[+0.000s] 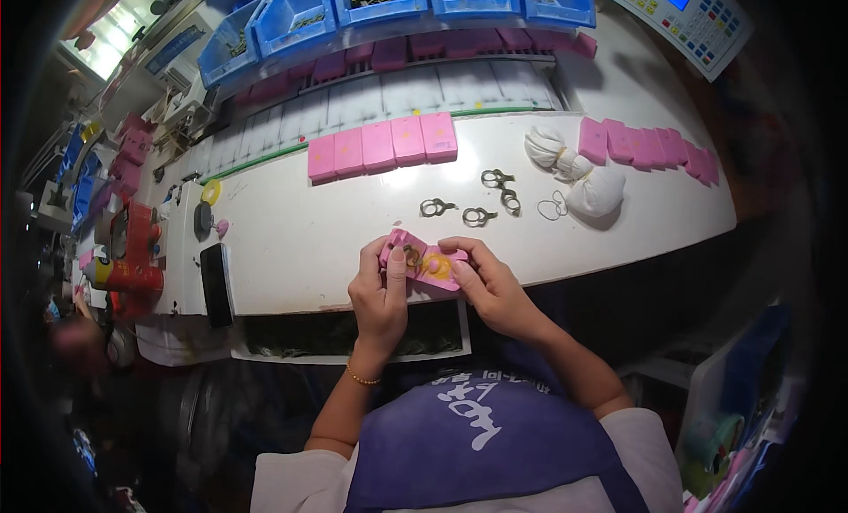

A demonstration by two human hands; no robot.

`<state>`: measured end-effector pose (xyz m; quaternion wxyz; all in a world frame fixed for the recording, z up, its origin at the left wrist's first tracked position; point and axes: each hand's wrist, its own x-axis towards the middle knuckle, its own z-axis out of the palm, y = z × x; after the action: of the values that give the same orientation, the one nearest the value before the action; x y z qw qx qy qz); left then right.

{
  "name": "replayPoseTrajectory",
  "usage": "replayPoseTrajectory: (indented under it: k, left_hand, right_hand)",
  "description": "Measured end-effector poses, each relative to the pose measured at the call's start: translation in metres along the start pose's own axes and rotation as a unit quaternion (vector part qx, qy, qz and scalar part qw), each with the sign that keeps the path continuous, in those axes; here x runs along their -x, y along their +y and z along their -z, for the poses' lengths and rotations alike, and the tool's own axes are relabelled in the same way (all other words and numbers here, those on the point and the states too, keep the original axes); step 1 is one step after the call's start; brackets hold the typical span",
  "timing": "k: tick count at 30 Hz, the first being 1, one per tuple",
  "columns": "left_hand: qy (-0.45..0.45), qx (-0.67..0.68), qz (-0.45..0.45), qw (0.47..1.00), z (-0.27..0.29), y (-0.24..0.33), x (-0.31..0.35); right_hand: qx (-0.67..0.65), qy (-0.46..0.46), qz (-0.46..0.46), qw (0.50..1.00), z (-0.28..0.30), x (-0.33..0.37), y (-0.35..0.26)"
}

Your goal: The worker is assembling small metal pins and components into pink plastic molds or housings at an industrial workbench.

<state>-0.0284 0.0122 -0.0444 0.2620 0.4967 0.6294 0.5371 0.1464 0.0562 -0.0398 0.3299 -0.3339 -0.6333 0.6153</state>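
Just over the table's front edge, both my hands hold a pink two-part mould spread apart. My left hand (382, 292) has its fingers behind the left mould half (397, 238), with the thumb pressed on its inner face beside a small dark greenish piece (412, 256). On the other side, the right mould half (439, 267) shows a yellowish hollow, and the fingers and thumb of my right hand (495, 290) grip its edge. Several dark green ring-shaped pieces (479, 216) lie on the white tabletop beyond the mould.
A row of pink blocks (382, 147) stands behind, with another row (649, 146) at right. Nearby lie a tied white cloth bag (595, 192) and a thin loop (554, 206). Blue bins (382, 11) line the back. A phone (215, 285) lies left; a keypad device (693, 23) stands far right.
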Motion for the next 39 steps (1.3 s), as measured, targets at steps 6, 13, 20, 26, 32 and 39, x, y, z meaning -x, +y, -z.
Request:
replayPoseTrajectory:
  k: [6, 13, 20, 26, 32, 39]
  left_hand:
    - [-0.034, -0.139, -0.045, 0.989, 0.016, 0.007, -0.003]
    - [-0.137, -0.042, -0.001, 0.99, 0.017, 0.007, -0.01]
    - [-0.164, -0.013, -0.034, 0.986, -0.014, 0.015, -0.006]
    - [-0.17, 0.029, 0.013, 0.985, -0.012, 0.015, -0.013]
    - [-0.174, 0.056, 0.028, 0.983, -0.009, 0.012, -0.015]
    - [-0.16, 0.06, 0.02, 0.985, -0.007, 0.01, -0.016]
  right_hand:
    - [0.019, -0.006, -0.053, 0.998, 0.005, 0.007, -0.012]
    - [0.299, 0.027, 0.135, 0.944, 0.01, 0.007, -0.004]
    - [0.103, 0.041, 0.042, 0.993, 0.02, 0.002, -0.014]
    - [0.137, 0.09, 0.071, 0.984, 0.009, 0.003, -0.001]
    - [0.094, 0.065, 0.039, 0.993, 0.01, -0.009, 0.002]
    - [0.022, 0.033, -0.001, 0.999, 0.015, -0.011, 0.008]
